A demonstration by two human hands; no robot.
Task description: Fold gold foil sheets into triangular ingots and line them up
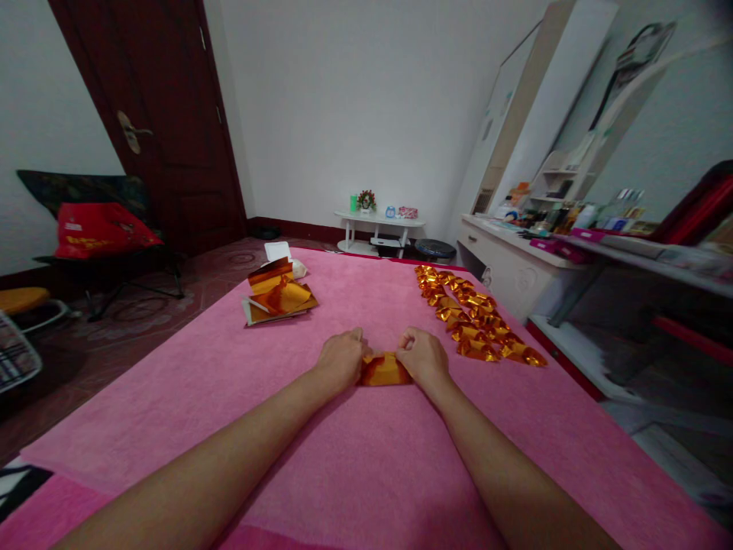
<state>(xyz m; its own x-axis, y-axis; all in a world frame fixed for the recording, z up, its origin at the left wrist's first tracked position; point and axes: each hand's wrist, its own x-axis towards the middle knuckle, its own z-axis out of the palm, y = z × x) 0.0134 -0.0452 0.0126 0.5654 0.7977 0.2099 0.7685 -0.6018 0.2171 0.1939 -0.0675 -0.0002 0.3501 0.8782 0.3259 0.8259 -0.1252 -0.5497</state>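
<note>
A gold foil sheet (385, 371) lies on the pink cloth (343, 458) between my two hands. Its far edge looks folded or rolled; whether anything is inside is hidden. My left hand (343, 357) grips the foil's left side with curled fingers. At the right side, my right hand (424, 356) pinches the foil's edge, thumb and fingers together. Several twisted gold foil wraps (478, 319) lie in slanting rows to the right. Farther off at the left is a loose stack of flat gold foil sheets (280, 294).
Behind the foil stack sit a white box (278, 252) and a pale bundle (298, 268). A white dresser (515, 260) with bottles stands along the right. A folding chair holding a red bag (103, 229) is at the left, near a dark door (154, 114). A low white table (378, 220) stands by the wall.
</note>
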